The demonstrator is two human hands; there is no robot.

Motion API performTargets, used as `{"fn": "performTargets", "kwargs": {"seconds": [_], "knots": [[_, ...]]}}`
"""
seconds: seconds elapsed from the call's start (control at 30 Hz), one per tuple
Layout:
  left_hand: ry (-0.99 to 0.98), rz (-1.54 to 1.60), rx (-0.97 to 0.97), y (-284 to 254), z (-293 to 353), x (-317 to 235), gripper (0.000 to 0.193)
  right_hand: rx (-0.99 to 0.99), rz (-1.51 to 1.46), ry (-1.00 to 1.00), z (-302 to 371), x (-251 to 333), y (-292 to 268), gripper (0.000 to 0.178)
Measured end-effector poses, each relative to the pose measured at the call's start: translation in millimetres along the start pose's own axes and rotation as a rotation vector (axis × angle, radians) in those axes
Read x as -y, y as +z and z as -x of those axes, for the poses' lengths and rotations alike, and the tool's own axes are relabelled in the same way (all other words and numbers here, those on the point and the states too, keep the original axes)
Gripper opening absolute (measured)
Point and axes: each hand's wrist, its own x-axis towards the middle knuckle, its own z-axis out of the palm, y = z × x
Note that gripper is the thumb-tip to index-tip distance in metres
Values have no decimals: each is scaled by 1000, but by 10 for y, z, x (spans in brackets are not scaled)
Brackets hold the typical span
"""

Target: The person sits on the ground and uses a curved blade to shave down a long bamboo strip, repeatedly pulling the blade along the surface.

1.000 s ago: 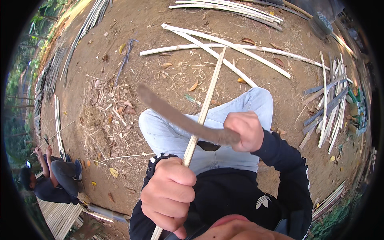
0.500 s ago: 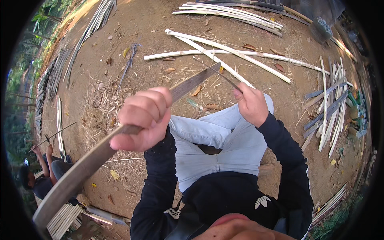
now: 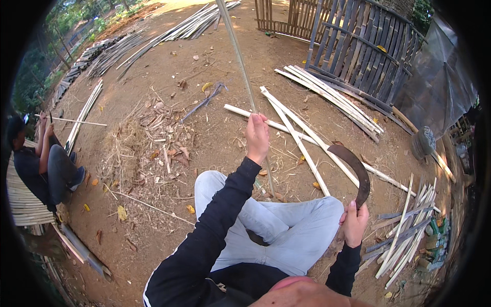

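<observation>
My left hand [image 3: 258,135] is closed around a long, thin bamboo strip [image 3: 239,59]. The strip stands steeply, its upper end running out past the top of the view and its lower end near my crossed legs. On the right, by my knee, my right hand [image 3: 354,225] grips a sickle [image 3: 364,181] with a dark, hooked blade. The fingers hide most of its handle. The blade curves up and to the left, apart from the strip. Several pale bamboo slats [image 3: 302,146] lie crossed on the ground beyond my knees.
More slats [image 3: 409,235] are heaped at the right beside green bottles [image 3: 437,240]. A bamboo panel [image 3: 363,51] leans at the back right. Shavings and dry leaves [image 3: 158,128] cover ground to the left. A person [image 3: 46,158] sits at the far left, holding a thin stick.
The bamboo strip has swung from pointing low left to standing steeply ahead of me. My right hand has drawn the sickle away from it to the right. The view has shifted.
</observation>
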Motion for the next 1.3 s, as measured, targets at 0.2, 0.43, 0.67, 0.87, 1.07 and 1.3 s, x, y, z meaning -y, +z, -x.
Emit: {"fn": "performTargets", "kwargs": {"seconds": [0.2,0.43,0.67,0.87,1.07,1.3], "knots": [[183,-25,89,145,-169,59,17,43,-346,116,-103,129,286,18],[90,91,281,-35,-385,-472,26,107,-127,17,257,-340,1150,35],[69,178,306,-36,-280,-441,45,259,-183,79,689,-551,1375,28],[160,134,272,-54,-50,-475,54,298,-385,203,542,-569,1386,42],[161,135,387,-151,260,-526,59,288,-471,92,355,-320,1417,47],[282,136,254,37,596,-477,57,489,-303,-10,330,-368,1525,54]]}}
